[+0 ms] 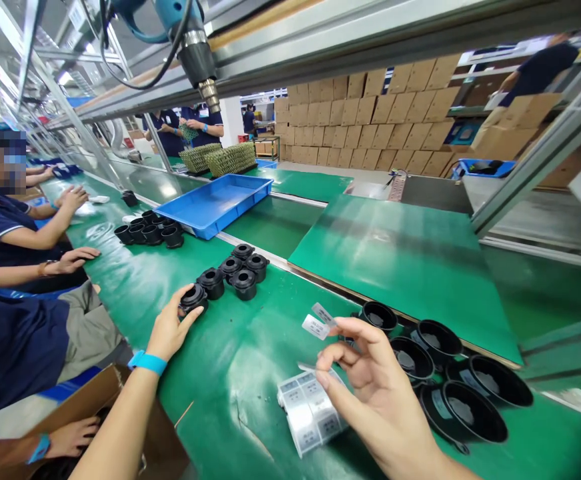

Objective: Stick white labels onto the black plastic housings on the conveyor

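The part (193, 300) is held at the left hand (167, 330), thumb and fingers spread around its sides — best kept light but steady, with its top left uncovered. The right hand (383, 393) is half curled, with two labels (316, 326) at its index fingertip; whether they are pinched or merely stuck cannot be told. Labels are best carried by an edge, flat and apart, so that no crease or overlap is made. The roll (313, 417) lies just under the right hand — a brush from the palm should be avoided. More parts (244, 285) stand beyond the left hand, cups (435, 340) beside the right.
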Tool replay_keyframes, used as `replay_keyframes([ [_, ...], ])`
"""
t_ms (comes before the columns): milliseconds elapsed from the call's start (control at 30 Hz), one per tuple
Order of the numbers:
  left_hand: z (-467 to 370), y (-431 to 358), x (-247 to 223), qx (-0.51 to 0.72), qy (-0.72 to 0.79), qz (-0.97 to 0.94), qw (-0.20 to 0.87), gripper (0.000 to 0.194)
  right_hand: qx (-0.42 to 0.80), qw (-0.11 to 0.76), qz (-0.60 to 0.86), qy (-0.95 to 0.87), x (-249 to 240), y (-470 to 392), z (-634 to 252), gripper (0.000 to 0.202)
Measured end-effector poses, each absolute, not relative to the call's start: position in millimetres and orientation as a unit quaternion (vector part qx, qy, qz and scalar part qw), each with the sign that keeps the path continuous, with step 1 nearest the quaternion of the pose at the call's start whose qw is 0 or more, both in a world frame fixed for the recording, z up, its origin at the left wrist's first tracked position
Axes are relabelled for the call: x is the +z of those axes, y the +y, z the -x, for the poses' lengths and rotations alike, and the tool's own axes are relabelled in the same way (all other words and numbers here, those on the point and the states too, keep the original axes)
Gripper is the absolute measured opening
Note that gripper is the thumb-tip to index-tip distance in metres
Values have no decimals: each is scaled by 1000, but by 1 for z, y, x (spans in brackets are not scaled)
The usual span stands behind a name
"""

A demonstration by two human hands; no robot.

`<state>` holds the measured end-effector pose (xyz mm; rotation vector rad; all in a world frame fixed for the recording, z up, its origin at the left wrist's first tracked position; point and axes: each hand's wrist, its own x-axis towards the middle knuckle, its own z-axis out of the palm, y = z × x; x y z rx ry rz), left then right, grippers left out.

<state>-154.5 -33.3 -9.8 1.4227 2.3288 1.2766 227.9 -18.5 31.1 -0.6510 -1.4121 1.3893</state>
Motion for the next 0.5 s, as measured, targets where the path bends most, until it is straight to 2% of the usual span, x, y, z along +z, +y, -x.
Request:
replay_keyframes([
  [167, 109, -51, -6, 513, 748, -402, 129, 78, 553, 527, 279, -582, 36, -12, -232, 39],
  [233, 75, -53, 3, 549, 723, -378, 179, 74, 551, 537, 285, -572, 41, -10, -234, 40],
  [333, 22, -47, 25, 591, 659, -348, 309, 70, 545, 559, 288, -555, 49, -6, -238, 41],
  [433, -20, -35, 47, 639, 537, -244, 494, 80, 535, 585, 282, -540, 59, -2, -244, 41],
  [500, -40, -27, 57, 638, 493, -197, 557, 83, 528, 601, 279, -532, 66, 1, -248, 41],
])
